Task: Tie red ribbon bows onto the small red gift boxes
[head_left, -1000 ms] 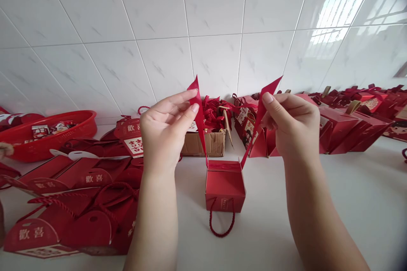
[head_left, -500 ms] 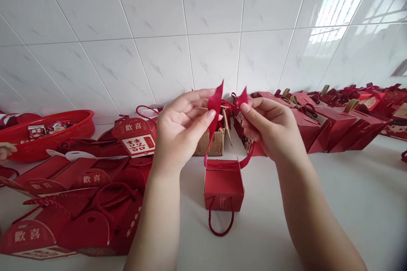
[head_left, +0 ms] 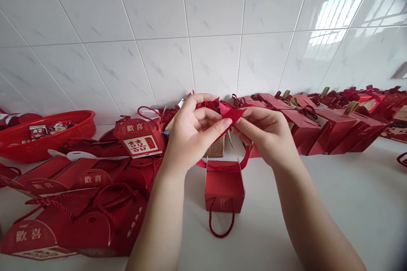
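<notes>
Both hands pinch the ends of a red ribbon [head_left: 233, 114], which cross just above a small red gift box. My left hand [head_left: 197, 131] is closed on one end between thumb and fingers. My right hand [head_left: 262, 129] grips the other end, its fingertips touching or almost touching those of the left. Down from the hands, the ribbon runs through the top of the red gift box [head_left: 224, 186] on the white table. A twisted cord handle [head_left: 221, 235] droops from the front of that box.
Several red boxes with cord handles [head_left: 79, 220] crowd the left side. A red basin [head_left: 76, 125] with wrapped sweets stands at the far left. Behind my hands is a cardboard box [head_left: 216, 148]. Rows of red gift boxes [head_left: 337, 127] line the tiled wall at right.
My hands have come together, and the two ribbon ends, held apart and upright before, now cross each other. The small gift box has stayed in place.
</notes>
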### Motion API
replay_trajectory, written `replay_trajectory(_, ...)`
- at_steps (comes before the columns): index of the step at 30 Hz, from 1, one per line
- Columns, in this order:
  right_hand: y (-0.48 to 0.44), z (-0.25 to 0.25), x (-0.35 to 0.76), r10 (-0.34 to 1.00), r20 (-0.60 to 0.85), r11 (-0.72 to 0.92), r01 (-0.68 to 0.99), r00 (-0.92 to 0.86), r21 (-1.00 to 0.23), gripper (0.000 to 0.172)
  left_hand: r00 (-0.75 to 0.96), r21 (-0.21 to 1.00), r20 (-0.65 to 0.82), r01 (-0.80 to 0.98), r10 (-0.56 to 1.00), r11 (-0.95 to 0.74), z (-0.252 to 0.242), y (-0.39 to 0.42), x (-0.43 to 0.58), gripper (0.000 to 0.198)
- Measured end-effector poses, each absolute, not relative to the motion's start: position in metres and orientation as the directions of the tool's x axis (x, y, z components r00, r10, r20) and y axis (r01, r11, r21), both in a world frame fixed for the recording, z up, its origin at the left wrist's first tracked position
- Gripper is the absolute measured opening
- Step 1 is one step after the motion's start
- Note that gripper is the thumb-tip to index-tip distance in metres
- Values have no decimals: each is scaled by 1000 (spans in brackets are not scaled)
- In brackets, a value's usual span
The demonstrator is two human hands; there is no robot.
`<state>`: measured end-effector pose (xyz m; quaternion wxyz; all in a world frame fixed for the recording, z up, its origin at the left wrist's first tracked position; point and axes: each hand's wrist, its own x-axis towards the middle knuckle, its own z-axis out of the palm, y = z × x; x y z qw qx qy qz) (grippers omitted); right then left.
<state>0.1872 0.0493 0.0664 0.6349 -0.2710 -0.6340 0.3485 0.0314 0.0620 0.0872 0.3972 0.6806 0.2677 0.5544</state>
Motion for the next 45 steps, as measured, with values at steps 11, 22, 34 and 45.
replay_trajectory(11,47,68,187,819,553,535,-143,-155,-833,27,272,761,636,-65,722,-646,85,66,33,13)
replay_trajectory(22,49,67,186,836,544,543,-28,-68,-839,39,262,781,611,-41,747,-624,84,66,33,17)
replay_trajectory(34,49,67,184,835,536,521,-134,-125,-843,25,313,803,587,-105,747,-587,84,65,33,22)
replay_trajectory(45,50,69,194,777,547,540,-115,-311,-833,19,520,827,427,107,740,-552,88,71,13,10)
